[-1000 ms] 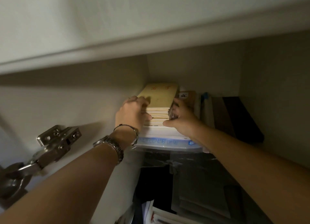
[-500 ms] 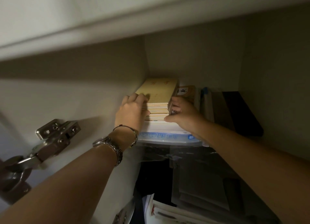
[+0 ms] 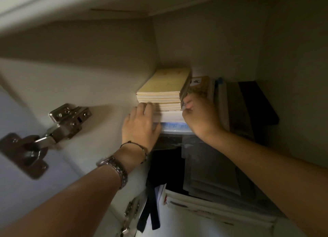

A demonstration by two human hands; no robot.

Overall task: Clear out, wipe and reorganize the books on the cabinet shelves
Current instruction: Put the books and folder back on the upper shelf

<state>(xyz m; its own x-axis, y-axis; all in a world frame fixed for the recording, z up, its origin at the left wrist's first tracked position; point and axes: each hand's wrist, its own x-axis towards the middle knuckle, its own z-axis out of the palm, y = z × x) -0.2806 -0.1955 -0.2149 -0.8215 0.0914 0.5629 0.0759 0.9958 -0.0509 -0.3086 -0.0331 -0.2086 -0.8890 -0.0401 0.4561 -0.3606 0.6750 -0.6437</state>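
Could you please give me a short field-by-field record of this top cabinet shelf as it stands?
location: top cabinet shelf, left back corner
stack: yellow-covered books lying flat on a white book
left hand: at the stack's lower left front edge, fingers curled onto it
right hand: fingers at the stack's right side
right of stack: upright books, dark book
door hardware: metal hinge on the left

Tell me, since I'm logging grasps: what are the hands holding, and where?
Both hold the stack of thin yellow-covered books: left hand at its lower left corner, right hand at its lower right.
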